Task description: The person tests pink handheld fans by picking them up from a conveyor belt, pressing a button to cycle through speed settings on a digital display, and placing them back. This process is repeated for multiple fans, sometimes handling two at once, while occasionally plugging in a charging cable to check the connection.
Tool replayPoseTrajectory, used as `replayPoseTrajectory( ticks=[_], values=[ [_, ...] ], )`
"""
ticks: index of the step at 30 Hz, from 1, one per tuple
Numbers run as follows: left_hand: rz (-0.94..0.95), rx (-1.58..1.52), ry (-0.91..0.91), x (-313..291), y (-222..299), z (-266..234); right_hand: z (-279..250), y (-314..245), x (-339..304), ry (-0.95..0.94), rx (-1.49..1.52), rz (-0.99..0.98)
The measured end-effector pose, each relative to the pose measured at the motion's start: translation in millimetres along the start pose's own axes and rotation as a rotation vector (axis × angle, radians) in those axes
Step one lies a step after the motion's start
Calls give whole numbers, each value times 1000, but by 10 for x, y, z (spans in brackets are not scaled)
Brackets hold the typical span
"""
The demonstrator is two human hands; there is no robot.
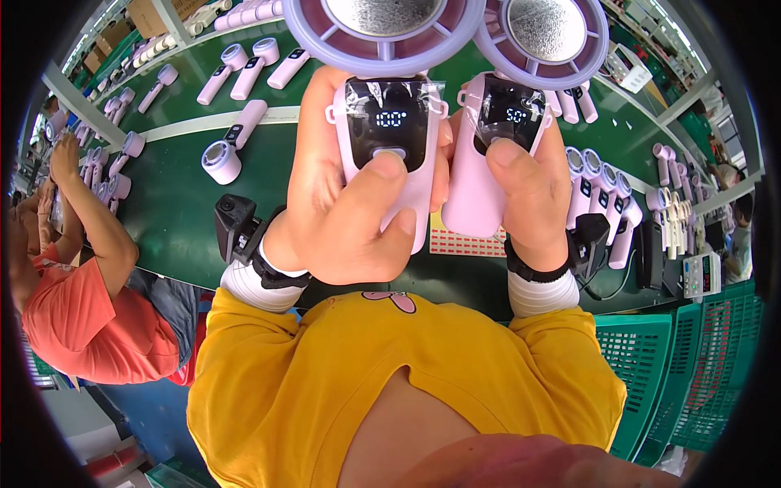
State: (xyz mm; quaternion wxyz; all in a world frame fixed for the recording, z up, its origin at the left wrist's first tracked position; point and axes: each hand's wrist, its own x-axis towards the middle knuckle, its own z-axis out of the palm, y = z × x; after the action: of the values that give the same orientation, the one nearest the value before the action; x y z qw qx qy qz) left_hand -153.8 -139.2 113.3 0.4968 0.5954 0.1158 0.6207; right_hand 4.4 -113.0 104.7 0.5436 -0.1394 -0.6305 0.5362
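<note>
Wrapped in my left hand (346, 215) is a lilac handheld fan (390, 102), its round head pointing away from me, its handle toward me. My left thumb presses on the button below its black, film-covered display, which is lit with white digits. A second lilac handheld fan (473, 191) is in my right hand (533, 187). The right thumb lies at the lower edge of its lit display. The two fans are held side by side above the table, their heads close together and partly cut off by the top edge. Fingers behind the handles are mostly hidden.
On the green table (179, 191), one fan (224, 159) lies at the left. Several more fans (598, 183) stand in a row at the right, near a power supply (701, 275). Green crates (643, 350) are at my lower right. A co-worker in an orange shirt (106, 325) sits at left.
</note>
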Motion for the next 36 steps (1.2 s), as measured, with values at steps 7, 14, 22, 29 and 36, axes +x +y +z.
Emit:
replayPoseTrajectory(
  ticks=[7,14,22,29,36],
  values=[
    [105,107,6,-2,-105,23,34,33,14,49,-125,-91],
    [75,95,2,-15,-43,-15,35,44,12,39,-157,-116],
    [38,36,-16,-19,-44,-24,13,7,-4,16,-145,-102],
    [58,-10,-27,3,-80,-36,-71,4,-9,-32,-144,-33],
    [170,173,-21,-19,-163,-3,-21,-8,-14,-36,-22,-62]
  ],
)
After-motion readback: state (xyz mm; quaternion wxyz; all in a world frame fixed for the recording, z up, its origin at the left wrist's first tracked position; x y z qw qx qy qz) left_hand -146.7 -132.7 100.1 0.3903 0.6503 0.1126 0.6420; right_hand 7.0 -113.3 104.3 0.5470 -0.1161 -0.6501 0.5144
